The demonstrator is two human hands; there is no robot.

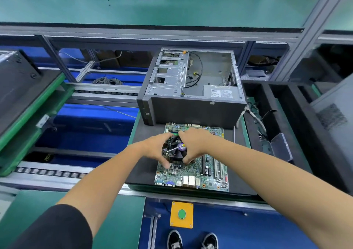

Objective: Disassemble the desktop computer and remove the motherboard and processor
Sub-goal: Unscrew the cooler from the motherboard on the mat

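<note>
A green motherboard (207, 174) lies flat on a black mat (145, 134) in front of the opened computer case (193, 96). A black CPU cooler fan (174, 149) sits on the board's left half. My left hand (155, 149) curls round the fan's left side, thumb near the front corner. My right hand (193, 145) grips the fan's right side and also holds a screwdriver (174, 148), whose metal shaft lies across the fan pointing left. The processor is hidden under the cooler.
The case lies on its side, open at the top, with a power supply (217, 92) and loose cables inside. A yellow box with a green button (181, 214) sits at the bench front. Conveyor rails run on the left; black trays (277, 103) stand to the right.
</note>
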